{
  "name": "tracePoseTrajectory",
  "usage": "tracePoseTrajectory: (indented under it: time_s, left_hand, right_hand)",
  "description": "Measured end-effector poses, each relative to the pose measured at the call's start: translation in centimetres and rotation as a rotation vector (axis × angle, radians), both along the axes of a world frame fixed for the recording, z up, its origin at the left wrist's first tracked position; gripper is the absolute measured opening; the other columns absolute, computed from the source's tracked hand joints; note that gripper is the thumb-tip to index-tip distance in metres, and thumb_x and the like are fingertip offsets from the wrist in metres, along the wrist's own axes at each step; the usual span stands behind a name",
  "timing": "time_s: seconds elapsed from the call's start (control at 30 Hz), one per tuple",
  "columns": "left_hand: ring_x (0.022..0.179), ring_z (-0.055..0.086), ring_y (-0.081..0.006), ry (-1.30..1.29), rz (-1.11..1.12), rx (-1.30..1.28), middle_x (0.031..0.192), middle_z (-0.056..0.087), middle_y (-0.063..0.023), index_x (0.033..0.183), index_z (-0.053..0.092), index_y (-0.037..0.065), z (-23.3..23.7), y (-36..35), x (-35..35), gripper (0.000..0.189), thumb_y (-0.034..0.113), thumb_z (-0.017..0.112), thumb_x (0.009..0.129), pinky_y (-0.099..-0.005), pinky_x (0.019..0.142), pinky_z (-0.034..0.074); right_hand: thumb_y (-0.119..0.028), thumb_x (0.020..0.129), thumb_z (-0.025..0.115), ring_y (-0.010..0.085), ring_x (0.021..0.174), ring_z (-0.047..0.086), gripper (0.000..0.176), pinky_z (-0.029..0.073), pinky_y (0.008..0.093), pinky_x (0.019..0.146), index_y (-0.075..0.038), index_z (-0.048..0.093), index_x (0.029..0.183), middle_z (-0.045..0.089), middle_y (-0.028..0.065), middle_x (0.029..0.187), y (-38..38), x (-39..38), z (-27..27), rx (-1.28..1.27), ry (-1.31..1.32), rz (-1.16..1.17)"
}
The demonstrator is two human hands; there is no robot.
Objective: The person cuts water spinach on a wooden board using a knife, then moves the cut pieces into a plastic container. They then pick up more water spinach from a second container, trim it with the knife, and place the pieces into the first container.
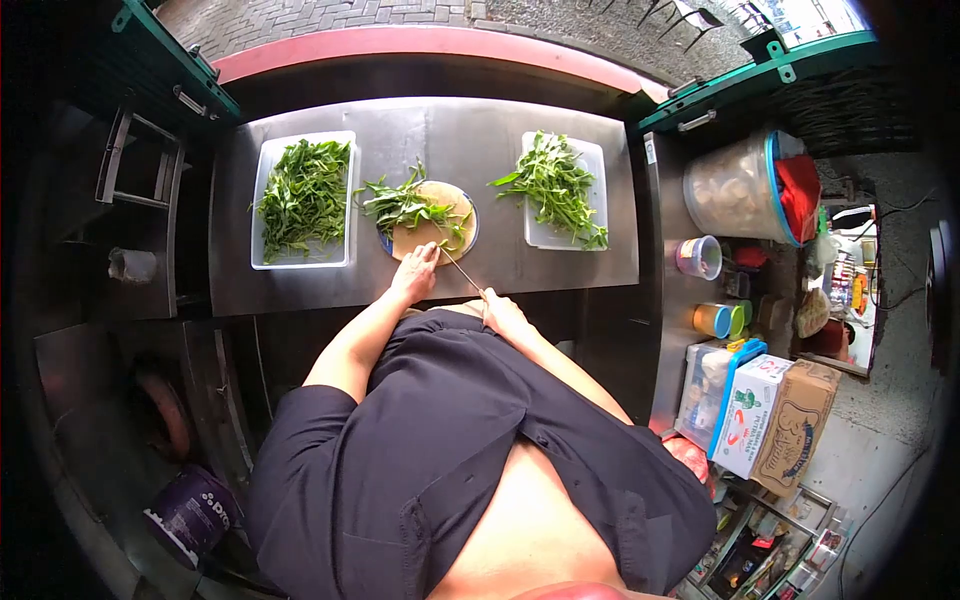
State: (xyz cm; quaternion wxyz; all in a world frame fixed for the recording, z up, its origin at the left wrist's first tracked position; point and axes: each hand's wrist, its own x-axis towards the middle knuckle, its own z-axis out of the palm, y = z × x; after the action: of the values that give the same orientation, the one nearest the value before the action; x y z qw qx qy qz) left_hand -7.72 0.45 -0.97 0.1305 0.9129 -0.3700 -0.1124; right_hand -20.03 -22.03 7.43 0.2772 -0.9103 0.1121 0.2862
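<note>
My right hand (505, 314) is closed around the handle of a knife (461, 272). Its thin blade points up and left, over the near edge of a round cutting board (459, 205). My left hand (417, 272) rests at the board's near side, fingers pressed together on the leafy greens (447, 243) beside the blade tip. A loose bunch of long green leaves (402, 205) lies across the board and overhangs its left edge. To the left, a white plastic tray (353, 200) is heaped with cut greens (305, 195). Longer stems (556, 190) fill another tray (597, 160) at right.
A metal counter (430, 120) carries the board and trays. On the right side shelf stand a large clear tub (725, 190), small jars (712, 320), a blue-lidded box (703, 395) and cardboard cartons (795, 425). A purple bucket (190, 518) sits at lower left.
</note>
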Motion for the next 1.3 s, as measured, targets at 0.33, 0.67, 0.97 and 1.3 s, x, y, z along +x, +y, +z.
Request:
tracePoseTrajectory:
  time_s: [0.33,0.67,0.97,1.3]
  left_hand:
    - [0.134,0.044,-0.0317,0.065,0.067,-0.023,0.150,0.044,-0.0139,0.150,0.044,-0.001,0.3,0.5,-0.1,0.075,0.021,0.069,0.082,-0.0429,0.105,0.044]
    - [0.139,0.041,-0.0305,0.022,0.015,0.017,0.157,0.041,-0.0124,0.153,0.041,0.000,0.0,1.7,-0.6,0.075,0.017,0.065,0.083,-0.0444,0.112,0.038]
    - [0.140,0.041,-0.0319,0.020,0.076,-0.097,0.156,0.042,-0.0147,0.148,0.046,-0.003,-0.5,2.0,-1.0,0.069,0.012,0.062,0.083,-0.0423,0.115,0.037]
    - [0.138,0.042,-0.0331,0.044,0.106,-0.114,0.151,0.043,-0.0164,0.146,0.047,-0.004,-0.3,1.7,-0.5,0.067,0.016,0.065,0.085,-0.0430,0.113,0.039]
  right_hand:
    - [-0.025,0.105,0.044,0.0487,0.092,0.070,0.026,0.054,0.0584,0.080,-0.004,0.054,0.118,0.071,0.0316,0.093,0.2,0.3,0.6,-0.040,0.012,0.000]
    - [-0.026,0.103,0.046,0.0489,0.091,0.071,0.028,0.054,0.0586,0.081,-0.003,0.054,0.118,0.071,0.0321,0.094,0.7,0.7,1.2,0.016,-0.034,0.017]
    - [-0.023,0.099,0.052,0.0501,0.089,0.069,0.026,0.053,0.0596,0.077,-0.006,0.055,0.118,0.070,0.0320,0.090,1.0,0.7,0.4,0.025,0.002,0.022]
    - [-0.021,0.100,0.050,0.0489,0.086,0.070,0.024,0.053,0.0582,0.074,-0.004,0.055,0.116,0.069,0.0315,0.087,1.2,1.2,0.4,0.054,-0.016,0.040]
